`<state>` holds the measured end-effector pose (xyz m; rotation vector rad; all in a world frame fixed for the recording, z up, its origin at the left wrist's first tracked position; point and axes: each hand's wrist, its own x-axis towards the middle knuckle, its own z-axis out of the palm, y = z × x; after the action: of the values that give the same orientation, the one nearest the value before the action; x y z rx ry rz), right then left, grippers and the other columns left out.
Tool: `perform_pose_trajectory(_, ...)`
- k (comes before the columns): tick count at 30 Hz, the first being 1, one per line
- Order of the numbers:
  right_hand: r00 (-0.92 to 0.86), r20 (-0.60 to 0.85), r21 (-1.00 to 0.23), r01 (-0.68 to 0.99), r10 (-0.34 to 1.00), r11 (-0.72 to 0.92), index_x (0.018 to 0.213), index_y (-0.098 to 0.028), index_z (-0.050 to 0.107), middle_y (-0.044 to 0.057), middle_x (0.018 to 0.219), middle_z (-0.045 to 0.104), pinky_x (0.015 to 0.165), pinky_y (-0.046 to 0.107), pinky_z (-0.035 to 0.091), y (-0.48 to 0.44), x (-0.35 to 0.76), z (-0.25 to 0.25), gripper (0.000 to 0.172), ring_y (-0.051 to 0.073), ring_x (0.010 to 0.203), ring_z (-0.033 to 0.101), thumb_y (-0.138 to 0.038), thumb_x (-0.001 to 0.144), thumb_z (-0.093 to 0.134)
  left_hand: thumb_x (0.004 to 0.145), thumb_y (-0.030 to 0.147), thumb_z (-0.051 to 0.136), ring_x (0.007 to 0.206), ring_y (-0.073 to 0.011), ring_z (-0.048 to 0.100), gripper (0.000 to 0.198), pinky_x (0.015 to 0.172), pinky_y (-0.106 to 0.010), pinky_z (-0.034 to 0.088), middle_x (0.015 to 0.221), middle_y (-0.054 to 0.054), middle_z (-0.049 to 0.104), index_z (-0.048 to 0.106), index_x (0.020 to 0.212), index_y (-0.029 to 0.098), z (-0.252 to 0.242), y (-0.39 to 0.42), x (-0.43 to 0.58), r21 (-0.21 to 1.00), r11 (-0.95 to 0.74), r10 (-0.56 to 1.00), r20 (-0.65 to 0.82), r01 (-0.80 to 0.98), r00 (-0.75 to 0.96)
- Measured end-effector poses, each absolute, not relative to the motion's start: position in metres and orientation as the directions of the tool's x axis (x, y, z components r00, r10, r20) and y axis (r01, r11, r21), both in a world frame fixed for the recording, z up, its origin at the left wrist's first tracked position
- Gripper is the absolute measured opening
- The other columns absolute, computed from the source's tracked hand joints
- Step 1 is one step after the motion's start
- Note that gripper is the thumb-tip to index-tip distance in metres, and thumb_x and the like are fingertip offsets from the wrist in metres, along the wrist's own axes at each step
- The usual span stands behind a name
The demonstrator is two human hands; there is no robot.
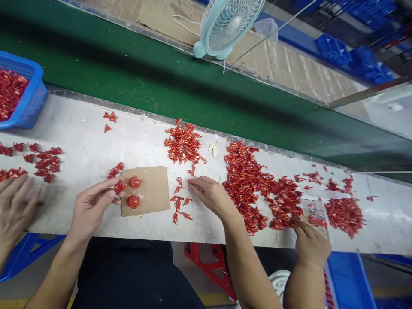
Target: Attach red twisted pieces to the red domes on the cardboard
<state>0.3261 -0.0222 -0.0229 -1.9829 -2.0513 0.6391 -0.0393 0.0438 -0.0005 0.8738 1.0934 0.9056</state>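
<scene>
My left hand (pixel 92 204) pinches a small red figure-like plastic piece (pixel 120 186) with a dark blue spot, above the left edge of a cardboard piece (pixel 156 189). Two round red caps or lids (pixel 133 201) sit on that cardboard, just right of my left fingertips. My right hand (pixel 209 193) has thumb and forefinger pressed together over the table; what lies between them, if anything, is too small to make out. Beside it are loose curved red pieces (pixel 178 201), and a heap of similar pieces (pixel 183 143) lies farther back.
Co-workers' hands are at the far left (pixel 17 206) and the right (pixel 310 242). A large red heap (pixel 246 184) covers the table right of me. A blue basket (pixel 37 96) stands at left. Behind the table runs a green belt (pixel 128 68), with a fan (pixel 233 25) beyond.
</scene>
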Motion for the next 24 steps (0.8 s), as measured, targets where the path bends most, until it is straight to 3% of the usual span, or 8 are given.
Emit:
perform_pose_trajectory(4,0.125,-0.073,-0.562,0.815,0.989,-0.144,0.094,-0.019,0.075,0.007,0.083,0.073,0.068,0.033,0.053,-0.02,0.311,-0.02,0.02,0.02,0.068,0.065,-0.031,0.094,0.059,0.082,0.031,0.08,0.087,-0.0245,0.075,0.027,0.068,-0.035,0.063,0.121,-0.008,0.077,0.08,0.108,0.028,-0.002,0.041,-0.037,0.892,0.426,0.897,-0.394,-0.154,0.198)
perform_pose_trajectory(7,0.276,-0.154,-0.799,0.53,0.949,-0.284,0.081,-0.02,0.07,0.001,0.064,0.064,0.053,0.029,0.046,-0.017,0.282,-0.013,0.023,0.015,0.052,0.057,-0.04,0.091,0.063,0.081,0.033,0.08,0.089,-0.0268,0.076,0.025,0.067,-0.037,0.062,0.117,-0.006,0.078,0.081,0.106,0.032,-0.004,0.039,-0.035,0.893,0.427,0.898,-0.401,-0.14,0.183)
perform_pose_trajectory(9,0.231,-0.265,-0.903,0.281,0.936,-0.325,0.078,-0.02,0.067,0.0,0.06,0.062,0.047,0.026,0.044,-0.013,0.257,-0.009,0.027,0.013,0.048,0.053,-0.044,0.09,0.064,0.081,0.033,0.08,0.091,-0.0274,0.077,0.024,0.069,-0.037,0.061,0.117,-0.005,0.078,0.081,0.105,0.033,-0.004,0.038,-0.034,0.893,0.429,0.898,-0.406,-0.133,0.173)
perform_pose_trajectory(12,0.1,-0.35,-0.932,0.057,0.931,-0.357,0.078,-0.019,0.068,0.002,0.066,0.068,0.047,0.026,0.046,-0.002,0.222,-0.005,0.03,0.013,0.049,0.055,-0.047,0.089,0.066,0.082,0.033,0.079,0.093,-0.0275,0.076,0.022,0.072,-0.037,0.061,0.119,-0.003,0.077,0.081,0.104,0.034,-0.003,0.037,-0.035,0.896,0.429,0.897,-0.408,-0.115,0.169)
perform_pose_trajectory(17,-0.003,-0.352,-0.935,0.034,0.936,-0.352,0.08,-0.019,0.074,0.003,0.071,0.071,0.051,0.025,0.047,0.016,0.186,-0.012,0.031,0.012,0.054,0.056,-0.048,0.089,0.068,0.082,0.037,0.078,0.094,-0.0289,0.075,0.025,0.077,-0.043,0.063,0.121,-0.004,0.076,0.08,0.107,0.032,-0.003,0.034,-0.041,0.902,0.424,0.899,-0.409,-0.082,0.156)
perform_pose_trajectory(21,0.05,-0.281,-0.957,0.064,0.958,-0.284,0.083,-0.02,0.073,0.002,0.076,0.072,0.061,0.026,0.049,0.024,0.174,-0.023,0.021,0.015,0.067,0.061,-0.041,0.085,0.072,0.083,0.037,0.079,0.095,-0.0295,0.075,0.024,0.078,-0.044,0.064,0.122,-0.004,0.076,0.08,0.106,0.031,-0.004,0.033,-0.044,0.9,0.425,0.898,-0.407,-0.094,0.166)
perform_pose_trajectory(24,0.101,-0.303,-0.947,0.076,0.948,-0.311,0.081,-0.02,0.071,0.003,0.075,0.071,0.059,0.027,0.048,0.026,0.168,-0.026,0.02,0.016,0.066,0.06,-0.04,0.082,0.073,0.083,0.038,0.079,0.096,-0.0308,0.075,0.023,0.077,-0.045,0.064,0.122,-0.004,0.076,0.08,0.105,0.032,-0.003,0.033,-0.044,0.899,0.425,0.899,-0.405,-0.109,0.166)
